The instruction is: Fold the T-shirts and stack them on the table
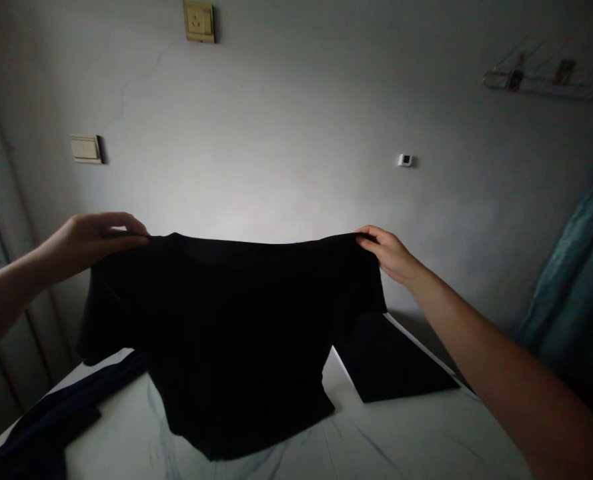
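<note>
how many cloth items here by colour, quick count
black: 2 (black t-shirt held up by left hand and right hand; folded black cloth on marbled white surface)
dark blue: 1 (dark blue cloth)
total: 3

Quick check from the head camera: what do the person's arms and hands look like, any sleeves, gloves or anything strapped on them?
The left hand and right hand are ungloved. The left forearm and right forearm are bare as far as the frame shows, with no sleeves, watch, bracelet or cables. Any rings are hard to rule out in this dim light.
</note>
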Demonstrator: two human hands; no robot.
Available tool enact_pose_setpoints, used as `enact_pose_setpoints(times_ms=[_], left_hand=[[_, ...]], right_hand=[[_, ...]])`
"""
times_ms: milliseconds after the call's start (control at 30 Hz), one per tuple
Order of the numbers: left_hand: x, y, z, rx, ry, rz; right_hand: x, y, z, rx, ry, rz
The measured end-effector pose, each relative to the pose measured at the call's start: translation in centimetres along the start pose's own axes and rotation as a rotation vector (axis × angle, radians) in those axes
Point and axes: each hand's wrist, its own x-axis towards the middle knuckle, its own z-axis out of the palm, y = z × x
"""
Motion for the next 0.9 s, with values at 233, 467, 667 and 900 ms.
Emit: enact_pose_setpoints(times_ms=[233, 467, 667, 900], left_hand=[[-0.1, 1.8, 0.5, -0.405, -0.018, -0.171], [1.1, 1.3, 0.9, -0.404, -0.05, -0.17], [2.2, 2.7, -0.2, -0.109, 0.019, 0.008], [3.5, 2.6, 0.3, -0.116, -0.203, -0.143]], right_hand=[[0.2, -0.8, 1.4, 0.146, -0.088, 0.11], [1.7, -0.7, 0.4, -0.004, -0.129, 0.073], [3.0, -1.0, -0.6, -0.065, 0.113, -0.033], [3.5, 0.7, -0.4, -0.047, 0.155, -0.02]])
